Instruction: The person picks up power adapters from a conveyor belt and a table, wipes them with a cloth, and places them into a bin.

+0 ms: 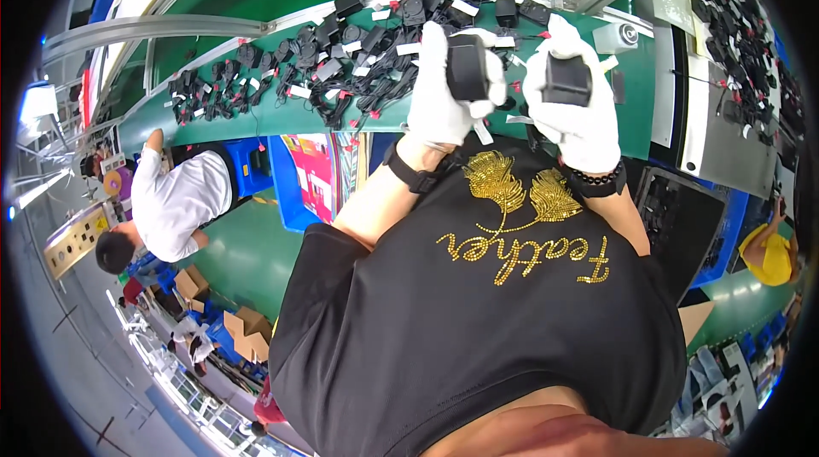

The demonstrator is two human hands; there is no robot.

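Observation:
White gloves cover both of my hands. My left hand [435, 99] is closed around a boxy black power adapter [467, 67], raised over the near edge of the green work table [281, 120]. To its right, my right hand [589, 129] grips a second black adapter [567, 82], one broad face turned up. White tags hang just below both hands; whose cord each belongs to, I cannot tell. Behind the hands lies a heap of black adapters [414, 9] with bundled cords, white labels and small red pieces.
A white bottle [616, 37] stands at the table's right end. Metal frame posts [162, 26] rise at the back. Under the table is a blue bin [290, 184]. A person in white [179, 201] sits at left, and one in yellow [768, 252] is at far right.

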